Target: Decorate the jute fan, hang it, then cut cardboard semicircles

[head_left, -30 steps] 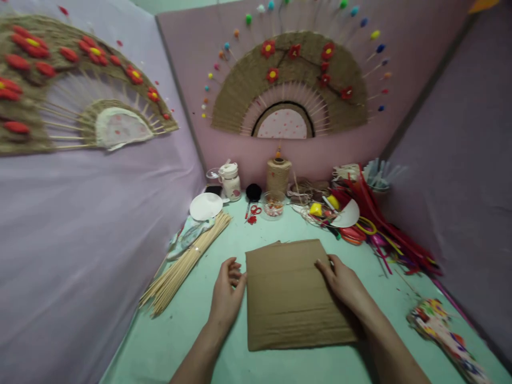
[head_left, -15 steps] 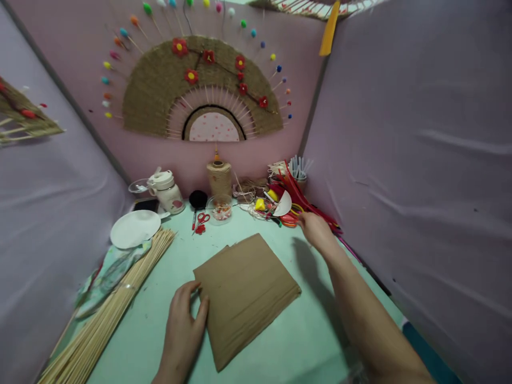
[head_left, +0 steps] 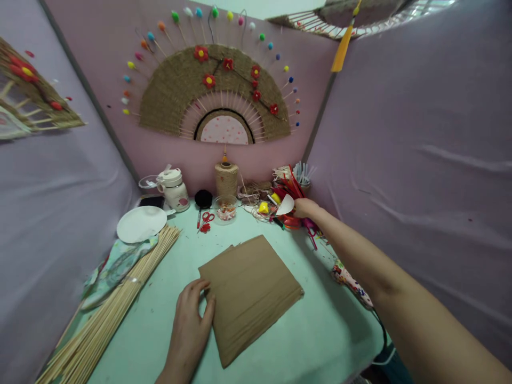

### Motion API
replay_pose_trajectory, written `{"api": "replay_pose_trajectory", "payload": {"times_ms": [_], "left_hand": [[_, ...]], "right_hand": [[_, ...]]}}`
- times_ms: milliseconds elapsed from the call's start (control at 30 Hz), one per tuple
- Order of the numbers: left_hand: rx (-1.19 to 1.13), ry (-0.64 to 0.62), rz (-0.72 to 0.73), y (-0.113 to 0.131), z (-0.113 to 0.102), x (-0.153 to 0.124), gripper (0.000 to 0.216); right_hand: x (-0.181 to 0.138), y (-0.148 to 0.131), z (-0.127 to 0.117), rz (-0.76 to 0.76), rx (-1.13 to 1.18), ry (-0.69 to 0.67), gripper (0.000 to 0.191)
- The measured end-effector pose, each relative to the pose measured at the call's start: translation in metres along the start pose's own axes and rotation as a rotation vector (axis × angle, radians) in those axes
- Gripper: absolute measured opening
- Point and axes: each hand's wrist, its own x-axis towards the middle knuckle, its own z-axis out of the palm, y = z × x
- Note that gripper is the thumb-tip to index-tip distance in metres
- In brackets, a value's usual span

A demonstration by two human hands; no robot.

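Observation:
A brown cardboard piece, seemingly layered along its front edge, lies flat on the table. My left hand rests at its left edge, fingertips and thumb touching the cardboard with a gap between them. My right hand reaches into the craft pile at the back right, and its fingers are mostly hidden there. Beside those fingers are a white half-round piece, red strips and an orange-red item. Magenta strips stick out under the wrist.
Thin sticks lie bundled at left, near a white plate. Behind stand a jug, a twine spool and a bead bowl, with red scissors in front. A floral-patterned corded tool lies under my right forearm.
My right hand has moved back and slightly left, deeper into the pile, and the red and magenta strips have shifted. The view has turned slightly. My left hand stays at the cardboard's edge.

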Motion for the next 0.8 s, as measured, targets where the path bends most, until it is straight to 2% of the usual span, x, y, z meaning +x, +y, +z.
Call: {"api": "replay_pose_trajectory", "payload": {"times_ms": [133,267,367,467,567,633,700,800], "left_hand": [[-0.015,0.003,0.005,0.001,0.000,0.001,0.024],[-0.025,0.007,0.015,0.000,-0.001,0.003,0.023],[-0.028,-0.006,0.022,0.000,-0.001,0.003,0.022],[-0.031,-0.024,0.020,0.001,-0.002,0.002,0.022],[-0.044,-0.027,0.004,0.003,-0.002,0.002,0.024],[-0.058,-0.018,-0.021,0.005,-0.004,0.003,0.025],[-0.093,-0.009,-0.068,0.007,-0.006,0.005,0.027],[-0.216,0.005,-0.208,0.012,-0.013,0.007,0.032]], "right_hand": [[0.005,-0.004,-0.051,0.004,-0.073,0.039,0.026],[-0.001,-0.007,-0.093,0.016,-0.146,0.043,0.013],[-0.019,0.004,-0.111,0.047,-0.179,0.038,0.016],[-0.050,0.033,-0.115,0.097,-0.203,0.026,0.027],[-0.094,0.066,-0.094,0.105,-0.103,0.039,0.031],[-0.125,0.074,-0.065,0.028,0.170,0.086,0.026],[-0.153,0.064,-0.026,-0.057,0.579,0.111,0.022],[-0.178,0.020,0.035,-0.157,1.067,-0.005,0.021]]}}
